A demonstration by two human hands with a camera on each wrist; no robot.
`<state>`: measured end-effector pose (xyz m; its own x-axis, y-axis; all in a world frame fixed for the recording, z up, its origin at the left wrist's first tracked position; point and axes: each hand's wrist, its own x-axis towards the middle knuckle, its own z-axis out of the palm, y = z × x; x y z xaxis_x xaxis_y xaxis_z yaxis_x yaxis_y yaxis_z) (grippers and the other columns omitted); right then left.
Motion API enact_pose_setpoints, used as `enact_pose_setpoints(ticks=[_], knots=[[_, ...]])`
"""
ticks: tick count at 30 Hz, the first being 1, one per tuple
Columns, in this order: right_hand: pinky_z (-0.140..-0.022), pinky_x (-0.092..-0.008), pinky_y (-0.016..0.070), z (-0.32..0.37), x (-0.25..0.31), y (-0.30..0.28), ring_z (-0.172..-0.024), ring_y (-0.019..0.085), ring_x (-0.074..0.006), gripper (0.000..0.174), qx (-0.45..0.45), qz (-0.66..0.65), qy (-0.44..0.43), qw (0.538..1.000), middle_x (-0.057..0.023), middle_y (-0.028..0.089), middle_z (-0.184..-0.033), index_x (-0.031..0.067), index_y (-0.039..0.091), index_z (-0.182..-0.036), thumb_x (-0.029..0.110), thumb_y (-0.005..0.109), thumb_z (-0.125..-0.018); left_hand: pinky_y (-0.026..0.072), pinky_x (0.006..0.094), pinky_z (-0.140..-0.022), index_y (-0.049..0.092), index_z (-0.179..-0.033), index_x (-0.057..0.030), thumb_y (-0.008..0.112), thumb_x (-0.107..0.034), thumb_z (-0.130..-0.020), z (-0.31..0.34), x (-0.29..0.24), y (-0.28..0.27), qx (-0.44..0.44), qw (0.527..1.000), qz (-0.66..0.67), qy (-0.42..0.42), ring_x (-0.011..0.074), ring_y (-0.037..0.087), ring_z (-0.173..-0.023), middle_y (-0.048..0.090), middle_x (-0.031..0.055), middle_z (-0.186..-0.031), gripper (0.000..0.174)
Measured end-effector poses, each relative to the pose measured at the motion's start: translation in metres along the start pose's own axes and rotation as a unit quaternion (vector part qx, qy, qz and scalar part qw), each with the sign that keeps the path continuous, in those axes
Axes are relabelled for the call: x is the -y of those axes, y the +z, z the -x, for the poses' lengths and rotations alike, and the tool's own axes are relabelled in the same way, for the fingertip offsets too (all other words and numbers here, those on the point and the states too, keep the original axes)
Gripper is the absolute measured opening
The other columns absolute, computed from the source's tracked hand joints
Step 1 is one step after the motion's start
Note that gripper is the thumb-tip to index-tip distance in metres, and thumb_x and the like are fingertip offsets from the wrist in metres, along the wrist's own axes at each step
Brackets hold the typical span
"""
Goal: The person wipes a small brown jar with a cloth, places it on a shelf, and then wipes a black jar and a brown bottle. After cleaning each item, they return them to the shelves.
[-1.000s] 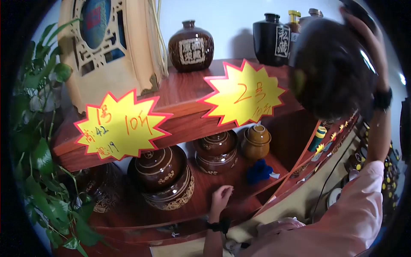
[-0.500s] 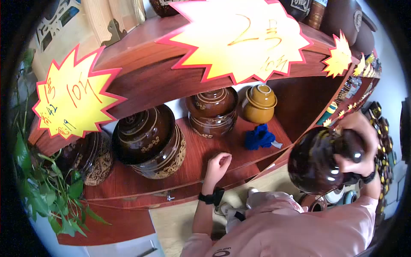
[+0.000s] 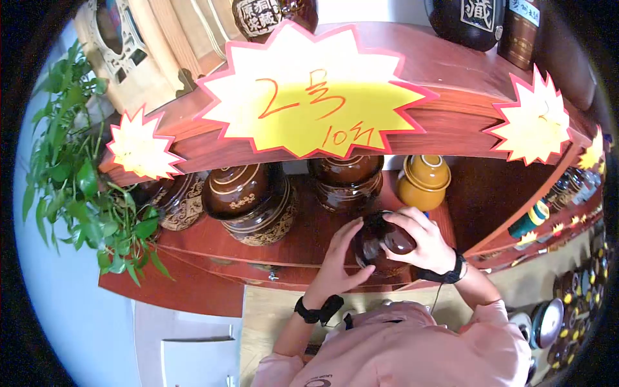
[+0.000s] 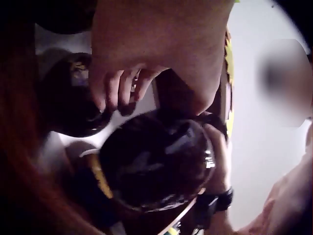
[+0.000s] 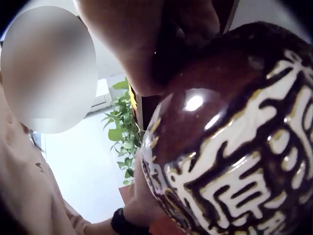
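A dark brown glazed jar (image 3: 369,248) is in front of the person, over the front of the lower shelf. My right hand (image 3: 425,242) grips it around its rounded top. Raised pale lettering covers the jar's side (image 5: 234,132) in the right wrist view. Fingers straight and thumb spread, my left hand (image 3: 335,267) is at the jar's left side. From the left wrist, that hand (image 4: 156,49) appears just above the jar's glossy body (image 4: 151,166). A blue cloth, largely hidden behind the jar and right hand, is on the lower shelf.
Brown lidded crocks (image 3: 248,200) and a small ochre pot (image 3: 423,184) stand on the lower shelf (image 3: 309,238). Star-shaped yellow price signs (image 3: 316,97) stick out from the upper shelf's edge. A trailing plant (image 3: 71,161) hangs at the left; bottles stand above.
My right hand has brought the jar down from the upper right, then leftward to the lower shelf's front. The left hand has opened and come to the jar's side. The head view has shifted.
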<state>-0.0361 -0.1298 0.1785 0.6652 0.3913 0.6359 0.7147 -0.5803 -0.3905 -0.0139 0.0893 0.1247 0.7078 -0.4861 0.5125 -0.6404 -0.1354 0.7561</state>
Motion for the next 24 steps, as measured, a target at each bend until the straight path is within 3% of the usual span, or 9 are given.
enact_pose_setpoints(ticks=[4, 5, 9, 12, 24], knots=[[-0.078, -0.0396, 0.0548, -0.005, -0.010, 0.015, -0.094, 0.061, -0.0334, 0.065, 0.011, -0.060, -0.021, 0.998, -0.0150, 0.055, -0.110, 0.0047, 0.055, -0.123, 0.014, 0.080, -0.065, 0.0225, 0.0522, -0.111, 0.032, -0.137, 0.0039, 0.075, -0.030, -0.071, -0.004, -0.008, 0.021, 0.004, 0.985, -0.167, 0.032, 0.0400, 0.030, -0.135, 0.033, 0.0252, -0.143, 0.086], [-0.079, -0.0400, 0.0547, -0.005, -0.009, 0.017, -0.095, 0.061, -0.0336, 0.064, 0.022, -0.065, -0.019, 0.997, -0.0151, 0.055, -0.111, 0.0051, 0.054, -0.124, 0.014, 0.079, -0.065, 0.0236, 0.0551, -0.110, 0.035, -0.135, 0.0049, 0.075, -0.034, -0.070, 0.000, -0.007, 0.029, -0.029, 0.979, -0.200, 0.030, 0.0416, 0.033, -0.132, 0.036, 0.0266, -0.139, 0.086], [-0.080, -0.0409, 0.0542, -0.006, -0.014, 0.029, -0.097, 0.061, -0.0346, 0.062, 0.031, -0.064, -0.030, 0.997, -0.0152, 0.054, -0.112, 0.0061, 0.055, -0.124, 0.013, 0.077, -0.067, 0.0264, 0.0555, -0.108, 0.041, -0.130, 0.0058, 0.077, -0.033, -0.068, 0.000, 0.000, 0.040, -0.093, 0.976, -0.198, -0.003, 0.0425, 0.040, -0.126, 0.042, 0.0260, -0.133, 0.081], [-0.080, -0.0409, 0.0540, -0.007, -0.018, 0.032, -0.098, 0.060, -0.0352, 0.061, 0.040, -0.074, -0.029, 0.996, -0.0154, 0.055, -0.112, 0.0063, 0.054, -0.124, 0.013, 0.076, -0.068, 0.0272, 0.0557, -0.107, 0.044, -0.127, 0.0061, 0.077, -0.029, -0.068, -0.003, 0.014, 0.043, -0.092, 0.975, -0.198, -0.038, 0.0418, 0.041, -0.125, 0.043, 0.0251, -0.133, 0.076], [-0.082, -0.0416, 0.0540, -0.005, -0.035, 0.042, -0.097, 0.061, -0.0367, 0.062, 0.005, -0.063, -0.036, 0.997, -0.0171, 0.056, -0.112, 0.0110, 0.054, -0.126, 0.013, 0.076, -0.068, 0.0291, 0.0545, -0.107, 0.050, -0.124, 0.0029, 0.073, -0.019, -0.068, -0.015, 0.028, 0.059, -0.166, 0.956, -0.238, -0.039, 0.0372, 0.049, -0.118, 0.054, 0.0211, -0.123, 0.064]])
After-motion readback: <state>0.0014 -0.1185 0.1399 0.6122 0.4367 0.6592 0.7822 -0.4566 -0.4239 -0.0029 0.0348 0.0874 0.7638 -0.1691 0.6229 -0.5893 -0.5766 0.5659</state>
